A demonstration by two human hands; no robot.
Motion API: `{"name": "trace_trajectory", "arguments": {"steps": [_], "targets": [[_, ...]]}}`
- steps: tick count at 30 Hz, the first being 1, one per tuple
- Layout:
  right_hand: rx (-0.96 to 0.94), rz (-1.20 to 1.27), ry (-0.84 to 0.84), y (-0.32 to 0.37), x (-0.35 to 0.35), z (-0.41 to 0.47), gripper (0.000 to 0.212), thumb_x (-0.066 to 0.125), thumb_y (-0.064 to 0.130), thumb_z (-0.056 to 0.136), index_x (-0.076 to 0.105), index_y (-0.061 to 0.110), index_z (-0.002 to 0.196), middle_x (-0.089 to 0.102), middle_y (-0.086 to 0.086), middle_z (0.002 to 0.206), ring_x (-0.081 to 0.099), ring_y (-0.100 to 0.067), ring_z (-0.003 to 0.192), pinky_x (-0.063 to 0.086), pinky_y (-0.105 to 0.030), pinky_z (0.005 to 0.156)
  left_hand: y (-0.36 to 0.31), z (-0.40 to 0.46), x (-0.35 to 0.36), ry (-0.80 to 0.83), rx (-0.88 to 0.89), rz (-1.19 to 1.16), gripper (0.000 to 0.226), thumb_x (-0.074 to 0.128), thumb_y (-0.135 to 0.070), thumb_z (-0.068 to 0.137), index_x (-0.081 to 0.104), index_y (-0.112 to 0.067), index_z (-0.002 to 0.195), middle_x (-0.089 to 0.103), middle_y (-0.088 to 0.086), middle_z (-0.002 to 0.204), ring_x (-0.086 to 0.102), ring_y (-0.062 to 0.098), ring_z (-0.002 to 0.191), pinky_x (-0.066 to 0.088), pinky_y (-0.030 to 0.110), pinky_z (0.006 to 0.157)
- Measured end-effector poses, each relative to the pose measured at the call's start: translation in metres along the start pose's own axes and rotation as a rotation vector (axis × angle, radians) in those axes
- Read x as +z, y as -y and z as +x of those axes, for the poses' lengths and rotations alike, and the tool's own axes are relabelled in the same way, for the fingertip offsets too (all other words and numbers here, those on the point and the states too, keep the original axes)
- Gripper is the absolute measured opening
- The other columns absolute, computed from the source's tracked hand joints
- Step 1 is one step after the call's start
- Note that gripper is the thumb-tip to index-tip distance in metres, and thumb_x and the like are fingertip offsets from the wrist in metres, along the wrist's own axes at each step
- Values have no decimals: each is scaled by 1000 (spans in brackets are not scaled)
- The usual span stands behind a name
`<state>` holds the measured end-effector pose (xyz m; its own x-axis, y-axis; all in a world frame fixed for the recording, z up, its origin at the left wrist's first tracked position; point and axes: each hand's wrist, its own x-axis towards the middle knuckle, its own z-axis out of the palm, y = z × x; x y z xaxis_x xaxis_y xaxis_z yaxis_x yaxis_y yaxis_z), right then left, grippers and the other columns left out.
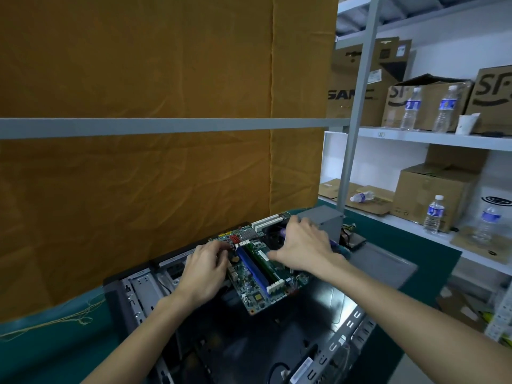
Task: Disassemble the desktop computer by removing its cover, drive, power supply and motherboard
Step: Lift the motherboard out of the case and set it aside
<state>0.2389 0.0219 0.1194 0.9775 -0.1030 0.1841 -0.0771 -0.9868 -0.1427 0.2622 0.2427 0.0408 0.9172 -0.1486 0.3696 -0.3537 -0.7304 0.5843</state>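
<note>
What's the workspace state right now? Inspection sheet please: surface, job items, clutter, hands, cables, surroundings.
Surface: green table top, orange cloth backdrop behind it.
Job's things: motherboard held above the open computer case, memory sticks seated; grey power supply already out, resting on the table behind; grey cover panel lying to the right.
Clutter: loose yellow thread at left on the table.
Hands: left hand grips the board's left edge; right hand grips its far right side.
Cables: bundle beside the power supply; black cable inside the case.
Surroundings: white shelving with cardboard boxes and water bottles.
</note>
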Motion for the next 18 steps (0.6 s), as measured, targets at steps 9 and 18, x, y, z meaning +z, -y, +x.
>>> {"name": "trace_trajectory", "arguments": {"steps": [9,18], "targets": [[-344,287,76,-41,-27,20,117,87,61,63,30,22,157,47,-1,153,49,-24,135,43,-48,110,-13,-5,-7,-183,108,61,25,47,-35,105,62,-29,124,55,-13,129,42,9,127,31,31,105],[-508,516,302,-63,-11,77,104,96,35,66,36,28,151,41,5,154,38,-12,141,34,-31,114,-21,0,4,148,43,62,49,40,-48,106,47,-22,146,48,-7,149,49,14,132,43,39,109]]}}
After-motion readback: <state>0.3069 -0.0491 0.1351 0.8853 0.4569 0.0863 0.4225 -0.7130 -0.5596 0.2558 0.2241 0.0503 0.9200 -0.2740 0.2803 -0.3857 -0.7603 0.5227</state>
